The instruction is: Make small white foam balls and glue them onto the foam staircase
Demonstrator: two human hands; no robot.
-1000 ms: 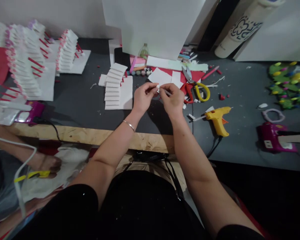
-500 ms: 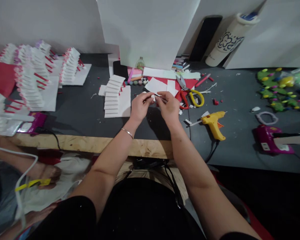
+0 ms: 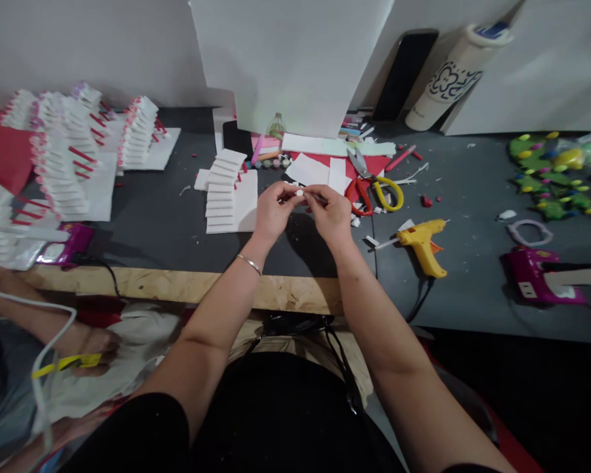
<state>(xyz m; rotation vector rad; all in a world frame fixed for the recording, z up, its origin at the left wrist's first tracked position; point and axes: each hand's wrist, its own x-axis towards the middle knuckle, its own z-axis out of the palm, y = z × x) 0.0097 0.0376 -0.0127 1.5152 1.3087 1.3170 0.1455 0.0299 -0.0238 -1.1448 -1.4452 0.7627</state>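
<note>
Between my fingertips is a small white piece [image 3: 300, 193], too small to name more closely. My left hand [image 3: 274, 209] pinches it from the left, and my right hand [image 3: 331, 211] pinches it from the right. Left of my left hand, a small white foam staircase [image 3: 221, 190] with red sticks stands on a white base. Just beyond my fingers lie white paper pieces [image 3: 308, 169] on red sheet. Scissors [image 3: 369, 180] with one red and one yellow handle rest right of my right hand, and a yellow glue gun [image 3: 423, 246] lies farther right.
Several finished-looking white staircases [image 3: 62, 164] crowd the left. A purple power strip [image 3: 69, 243] sits there, another [image 3: 534, 276] at right. A white bottle [image 3: 456, 79] and a phone [image 3: 406, 72] lean at the back. A co-worker's hand [image 3: 96, 345] holds something yellow at lower left.
My fingers have shifted slightly around the small white piece, which now shows a rounder face. Both hands stay in nearly the same place.
</note>
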